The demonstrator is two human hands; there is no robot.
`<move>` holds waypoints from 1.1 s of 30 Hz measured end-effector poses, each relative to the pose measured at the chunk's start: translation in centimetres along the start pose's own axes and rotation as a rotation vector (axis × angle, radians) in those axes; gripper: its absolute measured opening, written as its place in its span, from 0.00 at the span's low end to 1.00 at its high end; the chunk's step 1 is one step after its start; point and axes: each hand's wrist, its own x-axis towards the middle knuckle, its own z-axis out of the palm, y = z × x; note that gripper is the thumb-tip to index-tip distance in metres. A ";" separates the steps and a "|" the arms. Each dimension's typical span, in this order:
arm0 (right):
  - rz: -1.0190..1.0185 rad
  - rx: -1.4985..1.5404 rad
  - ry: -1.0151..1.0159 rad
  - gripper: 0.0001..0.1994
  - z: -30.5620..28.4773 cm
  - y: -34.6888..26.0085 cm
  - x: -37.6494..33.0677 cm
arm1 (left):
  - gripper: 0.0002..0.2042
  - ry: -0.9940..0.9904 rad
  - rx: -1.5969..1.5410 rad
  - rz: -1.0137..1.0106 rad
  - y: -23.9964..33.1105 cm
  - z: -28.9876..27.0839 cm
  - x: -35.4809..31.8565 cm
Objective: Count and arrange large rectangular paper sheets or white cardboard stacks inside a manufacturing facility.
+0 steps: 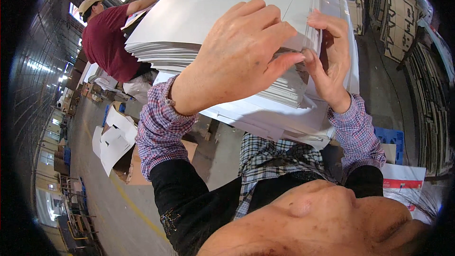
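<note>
the handling looks under way, though how many are done or left cannot be told: a thick stack of white sheets (pixel 199 7) lies before the person, above larger white sheets (pixel 244 112). at its near right corner, the left hand (pixel 239 52) has half-curled fingers and the right hand (pixel 335 57) a loose curve, but whether either pinches a sheet is unclear.

Carrier: wide white sheets (pixel 253 119), their own support hidden | on them: thick stack of white-topped sheets (pixel 166 55), edges uneven | floor (pixel 111 215): grey, yellow line (pixel 134 207) at left | on floor, left: brown cardboard box (pixel 138 168); right: blue pallet (pixel 389 136), partly covered
</note>
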 end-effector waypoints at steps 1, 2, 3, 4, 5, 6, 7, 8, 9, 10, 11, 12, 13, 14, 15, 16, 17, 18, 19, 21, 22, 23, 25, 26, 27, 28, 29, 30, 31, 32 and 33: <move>-0.002 0.000 0.000 0.22 0.0 0.0 0.0 | 0.10 0.003 -0.004 0.011 -0.2 0.1 0.0; 0.000 0.004 0.002 0.22 0.0 0.0 -0.1 | 0.10 0.006 -0.007 0.022 -0.4 0.2 0.0; 0.002 0.008 0.006 0.23 0.0 0.0 0.0 | 0.10 0.007 -0.006 0.024 -0.5 0.3 0.1; 0.000 0.007 0.006 0.23 0.2 -0.2 0.0 | 0.09 0.015 -0.008 0.027 -0.7 0.3 0.1; 0.027 0.046 0.041 0.22 0.4 -0.4 0.0 | 0.09 0.022 -0.011 0.029 -0.8 0.3 0.1; 0.053 0.083 0.076 0.21 0.6 -0.6 0.1 | 0.09 0.023 -0.009 0.032 -0.9 0.4 0.2; 0.050 0.082 0.077 0.21 0.4 -0.3 0.2 | 0.08 0.100 0.125 0.068 -1.0 0.5 0.3; -0.025 0.017 0.014 0.19 0.1 0.2 0.3 | 0.07 0.178 0.259 0.104 -1.0 0.6 0.4; -0.098 -0.047 -0.049 0.17 -0.1 0.4 0.3 | 0.07 0.178 0.260 0.105 -0.6 0.7 0.7; -0.099 -0.048 -0.048 0.17 -0.1 0.3 0.3 | 0.07 0.172 0.308 0.109 -0.1 0.8 1.1; -0.112 -0.078 -0.060 0.15 -0.1 0.0 0.5 | 0.08 0.166 0.355 0.114 0.2 1.1 1.4; -0.125 -0.107 -0.078 0.13 0.0 -0.3 0.6 | 0.08 0.169 0.355 0.111 0.3 1.5 1.6; -0.126 -0.107 -0.083 0.13 0.0 -0.4 0.7 | 0.09 0.146 0.338 0.109 0.1 2.0 1.6; -0.143 -0.131 -0.102 0.13 0.0 -0.5 0.8 | 0.10 0.122 0.321 0.107 0.0 2.3 1.5; -0.156 -0.162 -0.118 0.13 -0.1 -0.4 0.8 | 0.10 0.125 0.316 0.110 -0.1 2.3 1.5; -0.153 -0.167 -0.118 0.13 -0.1 -0.2 0.8 | 0.10 0.116 0.330 0.109 -0.1 2.2 1.2; -0.168 -0.164 -0.107 0.13 0.0 0.0 0.7 | 0.11 0.107 0.345 0.108 -0.2 2.0 0.9; -0.181 -0.161 -0.095 0.13 0.1 0.1 0.7 | 0.11 0.106 0.340 0.111 -0.3 1.8 0.6; -0.177 -0.165 -0.093 0.13 0.1 0.2 0.7 | 0.11 0.092 0.345 0.104 -0.4 1.6 0.2; -0.201 -0.155 -0.087 0.13 0.0 0.2 0.8 | 0.10 0.075 0.348 0.097 -0.4 1.1 -0.7; -0.197 -0.154 -0.086 0.13 0.0 0.2 0.8 | 0.08 0.056 0.348 0.067 -0.4 0.8 -1.2; -0.181 -0.147 -0.087 0.13 0.0 0.2 0.7 | 0.07 0.036 0.348 0.036 -0.4 0.6 -1.4; -0.161 -0.129 -0.089 0.12 -0.2 0.3 0.7 | 0.06 -0.013 0.306 0.013 -0.4 -0.1 -1.5; -0.096 -0.058 -0.102 0.12 -0.5 0.6 0.6 | 0.06 -0.055 0.261 -0.006 -0.3 -0.5 -1.4; -0.035 0.014 -0.117 0.11 -0.8 0.6 0.6 | 0.06 -0.057 0.266 -0.010 -0.1 -0.9 -1.1; -0.037 0.020 -0.119 0.11 -0.8 0.5 0.6 | 0.07 -0.072 0.217 -0.019 0.3 -1.3 -0.8; -0.016 0.051 -0.117 0.11 -0.7 0.4 0.6 | 0.09 -0.086 0.168 -0.028 0.6 -1.5 -0.7; 0.008 0.073 -0.111 0.12 -0.8 0.3 0.6 | 0.09 -0.086 0.166 -0.025 0.6 -1.2 -0.5; 0.008 0.070 -0.108 0.12 -0.8 0.3 0.5 | 0.10 -0.083 0.148 -0.020 0.6 -1.0 -0.3; -0.002 0.041 -0.108 0.12 -0.7 0.4 0.5 | 0.12 -0.079 0.130 -0.015 0.6 -0.7 -0.2; -0.015 0.019 -0.111 0.13 -0.5 0.4 0.5 | 0.12 -0.078 0.134 -0.018 0.7 -0.8 -0.1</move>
